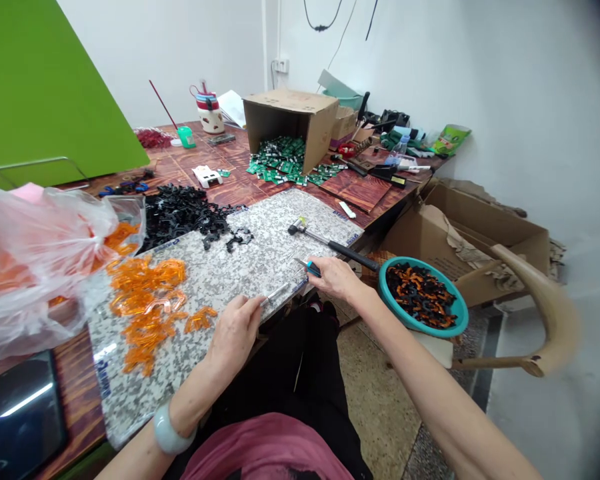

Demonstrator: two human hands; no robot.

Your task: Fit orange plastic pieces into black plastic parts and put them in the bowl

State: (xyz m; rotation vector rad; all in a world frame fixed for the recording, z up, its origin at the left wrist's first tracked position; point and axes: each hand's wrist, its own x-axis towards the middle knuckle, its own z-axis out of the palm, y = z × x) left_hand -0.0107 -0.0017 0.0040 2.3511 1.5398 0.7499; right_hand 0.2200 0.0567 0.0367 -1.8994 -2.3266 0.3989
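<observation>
My left hand [235, 330] is closed at the front edge of the speckled stone slab [260, 250], its thumb and fingers pinching a slim pale strip [277, 293] whose kind I cannot make out. To the right, my right hand [334, 277] grips a small tool [312, 268] with a teal and black handle; its thin tip points left over the slab. A black-handled mallet [347, 253] lies just beyond that hand. Orange translucent plastic pieces [147, 307] are heaped on the slab's left, and black plastic pieces [175, 213] are piled behind them.
At my right stands a teal basin [463, 319] of mixed black and orange pieces, near a curved wooden chair part [550, 313]. Green circuit boards [280, 160] spill from a cardboard box [323, 133] at the back. A plastic bag [40, 247] and dark tablet-like device [23, 417] lie left.
</observation>
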